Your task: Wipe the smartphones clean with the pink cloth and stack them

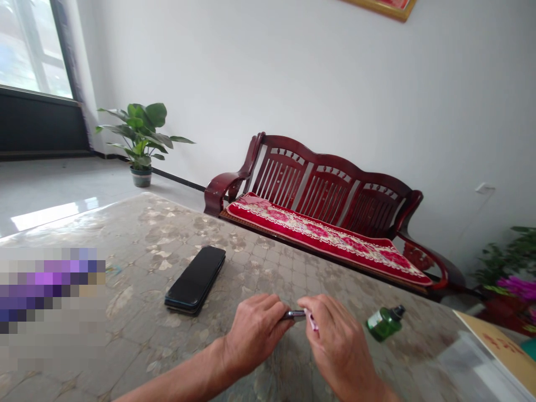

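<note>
Pale wall rises beyond the patterned worktop, at whose near side a slim dark rod spans left to right between the left hand, gripping one end, and the right hand, clasping the other beside a pinkish piece.

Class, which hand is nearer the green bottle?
Right. The right hand is just beside the green bottle; the left hand is farther off, on the right hand's other side.
</note>
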A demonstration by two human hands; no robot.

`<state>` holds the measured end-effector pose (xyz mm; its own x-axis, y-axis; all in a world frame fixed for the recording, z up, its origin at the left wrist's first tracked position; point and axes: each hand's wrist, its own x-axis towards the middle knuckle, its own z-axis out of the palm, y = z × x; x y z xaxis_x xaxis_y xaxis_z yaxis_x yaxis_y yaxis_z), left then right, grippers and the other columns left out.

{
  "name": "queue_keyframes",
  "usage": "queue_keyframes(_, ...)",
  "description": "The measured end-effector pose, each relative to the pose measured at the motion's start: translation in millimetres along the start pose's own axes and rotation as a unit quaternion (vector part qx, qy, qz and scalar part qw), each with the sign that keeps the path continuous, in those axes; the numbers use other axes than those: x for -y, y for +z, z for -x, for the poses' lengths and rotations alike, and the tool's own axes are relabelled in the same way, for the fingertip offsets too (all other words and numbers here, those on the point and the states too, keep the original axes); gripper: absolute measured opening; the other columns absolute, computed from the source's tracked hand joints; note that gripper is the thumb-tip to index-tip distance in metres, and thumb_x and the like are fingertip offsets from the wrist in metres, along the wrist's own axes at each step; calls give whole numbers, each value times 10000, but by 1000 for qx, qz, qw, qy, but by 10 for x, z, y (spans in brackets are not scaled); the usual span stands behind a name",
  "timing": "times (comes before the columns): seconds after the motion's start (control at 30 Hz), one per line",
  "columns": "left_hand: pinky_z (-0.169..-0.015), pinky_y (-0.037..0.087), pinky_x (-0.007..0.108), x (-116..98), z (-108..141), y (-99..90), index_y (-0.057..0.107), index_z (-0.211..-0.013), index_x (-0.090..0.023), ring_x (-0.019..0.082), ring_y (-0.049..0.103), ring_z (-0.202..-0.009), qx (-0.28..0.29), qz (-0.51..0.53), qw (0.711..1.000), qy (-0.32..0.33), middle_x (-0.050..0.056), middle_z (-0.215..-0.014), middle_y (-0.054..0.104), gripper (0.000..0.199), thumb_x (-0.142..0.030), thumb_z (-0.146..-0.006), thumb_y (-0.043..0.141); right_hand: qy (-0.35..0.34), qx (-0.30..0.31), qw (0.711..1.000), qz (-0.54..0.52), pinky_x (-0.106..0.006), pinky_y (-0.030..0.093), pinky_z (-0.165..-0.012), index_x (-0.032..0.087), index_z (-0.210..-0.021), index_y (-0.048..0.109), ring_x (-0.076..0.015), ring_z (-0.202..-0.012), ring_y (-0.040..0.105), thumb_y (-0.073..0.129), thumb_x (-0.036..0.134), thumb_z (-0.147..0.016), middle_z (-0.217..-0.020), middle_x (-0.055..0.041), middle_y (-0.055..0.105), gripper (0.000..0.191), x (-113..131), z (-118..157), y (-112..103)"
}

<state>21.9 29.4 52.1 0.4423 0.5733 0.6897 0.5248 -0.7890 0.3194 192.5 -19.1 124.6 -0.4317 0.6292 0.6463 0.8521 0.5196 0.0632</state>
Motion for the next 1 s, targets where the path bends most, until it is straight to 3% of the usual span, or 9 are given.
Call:
queue_keyframes(0.63, -603, 353, 282, 4, 15, 16, 542, -773, -216, 151, 553, -641, 18, 5, 1000, -6, -18, -708, 587, 229, -321, -974, 505, 25, 15, 1000, 10, -302, 452, -687, 219, -1034, 564, -183, -737, 626, 387, 131, -950, -821, -21, 634, 214, -47, 0, -36)
queue_keyframes(0.83, -604, 362, 282, 32, -12, 9, 562, -797, -218, 154, 564, -640, -4, 8, 1000, -12, -17, -703, 587, 244, -355, -984, 485, 83, -27, 996, -13, -253, 463, -687, 224, -983, 555, -154, -739, 656, 442, 264, -991, -832, -9, 660, 120, -179, -17, -112)
queue_keyframes(1.0, -595, 363, 283, 47, -6, 3, 567, -800, -219, 160, 563, -635, -9, -3, 1000, -11, -13, -696, 588, 244, -351, -984, 477, 121, -42, 991, 42, -268, 475, -657, 225, -939, 576, -167, -684, 658, 426, 428, -997, -804, -16, 683, 260, -338, -101, -133)
